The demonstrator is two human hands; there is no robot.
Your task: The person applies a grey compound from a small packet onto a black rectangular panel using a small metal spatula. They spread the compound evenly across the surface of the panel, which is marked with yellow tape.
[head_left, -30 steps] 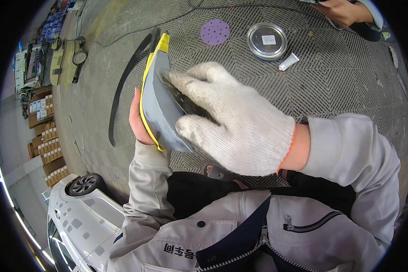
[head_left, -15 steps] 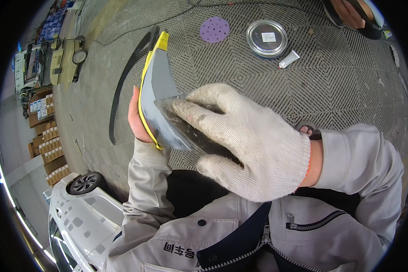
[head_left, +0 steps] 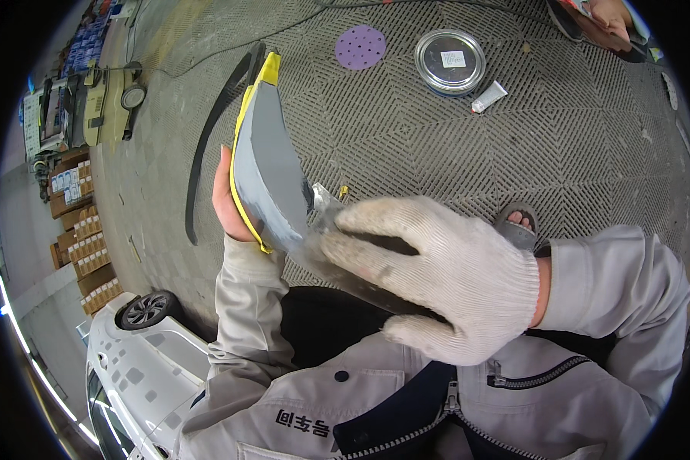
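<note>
My bare left hand [head_left: 226, 203] grips a curved grey panel [head_left: 276, 146] from its left side; its fingers are partly hidden behind the part. Yellow masking tape [head_left: 269, 70] runs along the panel's left edge and far tip. A paler grey band, like smoothed filler, covers its left and near surface. In a white knitted glove, my right hand [head_left: 445, 276] holds a thin, flat putty spreader [head_left: 353, 282] between fingers and thumb. The spreader is smeared by motion at the panel's near right end; whether it touches is unclear.
A round tin [head_left: 450, 65], a small white tube [head_left: 489, 96] and a purple sanding disc [head_left: 360, 47] lie on the ribbed floor [head_left: 429, 146]. A black curved strip [head_left: 207, 146] lies left of the panel. A white car [head_left: 146, 368] stands at lower left, cartons [head_left: 92, 249] beyond.
My right hand has moved right and towards me, drawing the spreader off the panel's middle to its near end. More of the panel's surface shows. My left hand stays almost still.
</note>
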